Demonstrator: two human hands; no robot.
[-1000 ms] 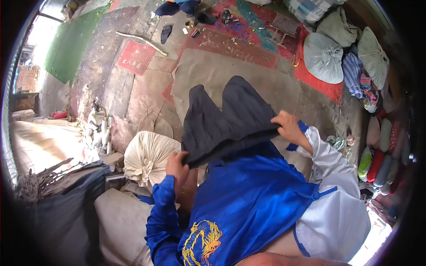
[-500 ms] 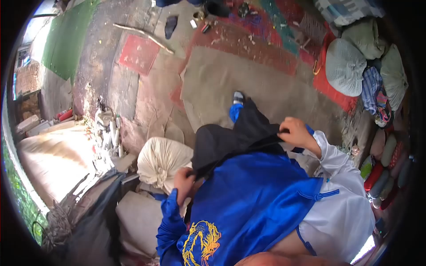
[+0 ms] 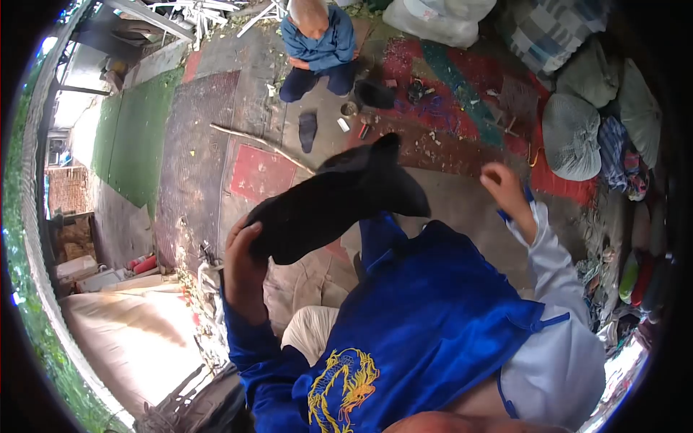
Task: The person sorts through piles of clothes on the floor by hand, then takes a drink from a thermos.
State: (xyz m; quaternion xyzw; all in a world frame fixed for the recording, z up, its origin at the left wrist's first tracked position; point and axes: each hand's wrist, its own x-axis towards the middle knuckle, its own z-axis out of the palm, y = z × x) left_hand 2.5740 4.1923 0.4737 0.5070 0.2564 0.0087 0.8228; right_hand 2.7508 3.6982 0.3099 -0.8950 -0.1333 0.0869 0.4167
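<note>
My left hand is closed on one end of a black cloth, with the thumb on top. The cloth stretches out to the right in front of me, and its far end is folded and loose in the air. Its exact kind is not clear. My right hand is raised apart from the cloth, fingers loosely curved with nothing in them. I wear a blue and white satin top with a yellow embroidered dragon. A pale tied sack is partly hidden behind my left sleeve.
A person squats at the far side. A long stick, a dark sock-like item and a small tin lie on the patched floor mats. Stuffed sacks line the right; a pale padded surface is at left.
The black cloth has gone from my lap up into the air, held by my left hand. My right hand has let go of it and risen. The view has tilted up, showing the squatting person.
</note>
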